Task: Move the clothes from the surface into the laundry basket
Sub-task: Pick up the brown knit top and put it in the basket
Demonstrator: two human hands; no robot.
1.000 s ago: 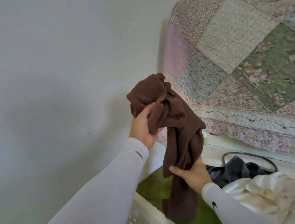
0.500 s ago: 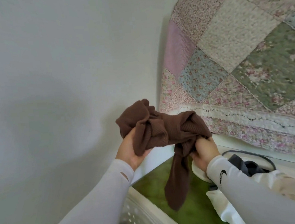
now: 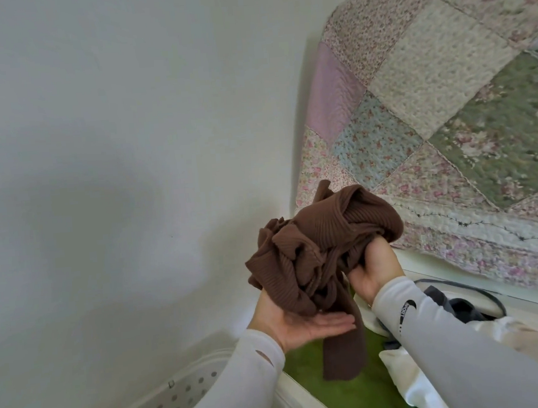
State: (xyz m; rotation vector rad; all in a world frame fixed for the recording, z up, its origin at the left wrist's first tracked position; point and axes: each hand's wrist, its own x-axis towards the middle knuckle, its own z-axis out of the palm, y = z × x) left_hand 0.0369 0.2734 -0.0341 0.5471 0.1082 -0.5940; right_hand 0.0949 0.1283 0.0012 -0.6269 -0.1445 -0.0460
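Observation:
A bunched brown ribbed garment [image 3: 316, 251] is held up in the air between both hands, one end dangling down over the green surface [image 3: 309, 366]. My left hand [image 3: 296, 322] lies palm up under the bundle, cradling it. My right hand [image 3: 374, 268] grips the bundle's right side from below. The white perforated laundry basket [image 3: 179, 396] sits low at the bottom left, its inside mostly hidden by my left sleeve. On the surface at the lower right lie a dark grey garment [image 3: 462, 309] and a white garment [image 3: 411, 389].
A plain white wall fills the left and top. A floral patchwork quilt [image 3: 447, 109] hangs down at the right, above a white ledge [image 3: 527, 309] behind the clothes.
The hanging garment has been gathered into a tighter bundle and lowered. My left hand turned palm up beneath it, and my right hand moved up to grip its right side.

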